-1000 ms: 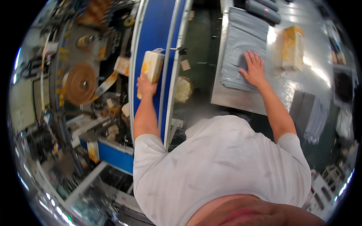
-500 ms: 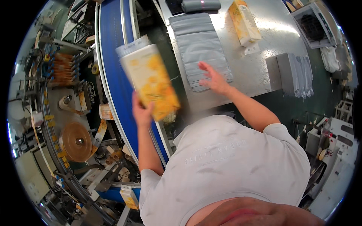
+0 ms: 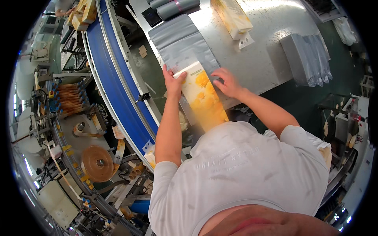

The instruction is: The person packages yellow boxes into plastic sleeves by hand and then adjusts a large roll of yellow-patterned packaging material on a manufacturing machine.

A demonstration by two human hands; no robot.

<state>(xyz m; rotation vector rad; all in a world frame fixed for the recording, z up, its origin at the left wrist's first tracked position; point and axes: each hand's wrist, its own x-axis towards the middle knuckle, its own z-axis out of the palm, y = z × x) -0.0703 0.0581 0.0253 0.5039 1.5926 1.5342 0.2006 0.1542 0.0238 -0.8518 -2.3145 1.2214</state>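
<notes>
A: Head view, item one: yellow-printed box (image 3: 204,98), lying lengthwise at the near edge of the steel table (image 3: 267,51), its far end meeting the mouth of the flat grey bag (image 3: 179,37), seemingly for sliding in.

B: Hands?

A: Left hand (image 3: 173,82) is gripping the box's far left corner, fingers curled. Right hand (image 3: 227,82) is pressing flat beside the box, fingers spread, apparently pinning the bag. Both elbows are bending, forearms converging on the box.
</notes>
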